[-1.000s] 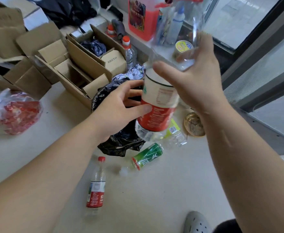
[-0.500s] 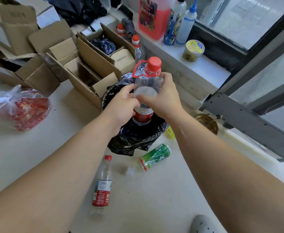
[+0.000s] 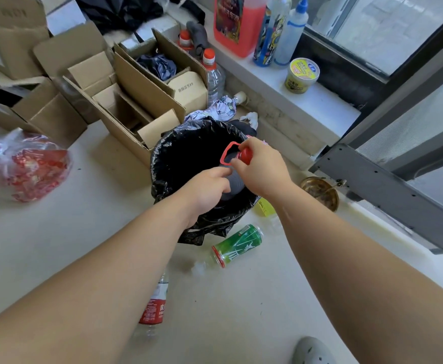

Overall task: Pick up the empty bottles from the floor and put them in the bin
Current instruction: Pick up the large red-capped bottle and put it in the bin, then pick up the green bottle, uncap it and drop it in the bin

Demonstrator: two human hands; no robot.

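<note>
A large clear bottle [image 3: 234,179] with a red cap and red carry loop stands mostly inside the bin [image 3: 170,153], which is lined with a black bag. My right hand [image 3: 261,166] grips the bottle at its red cap. My left hand [image 3: 206,190] presses on its shoulder, over the bin's near rim. On the floor near the bin lie a green-labelled bottle [image 3: 237,245] and a red-labelled clear bottle [image 3: 153,308], partly hidden by my left forearm. A yellow-labelled bottle [image 3: 265,207] shows just right of the bin.
Open cardboard boxes [image 3: 125,101] crowd the floor left of and behind the bin. A red-filled plastic bag [image 3: 28,166] lies at far left. A window ledge [image 3: 320,101] holds containers and a tub. A brass dish [image 3: 320,193] sits right of the bin. A grey shoe [image 3: 312,350] is at bottom.
The large bottle has come down from in front of my face into the bin. My right hand has shifted to the cap and my left hand to the bottle's shoulder.
</note>
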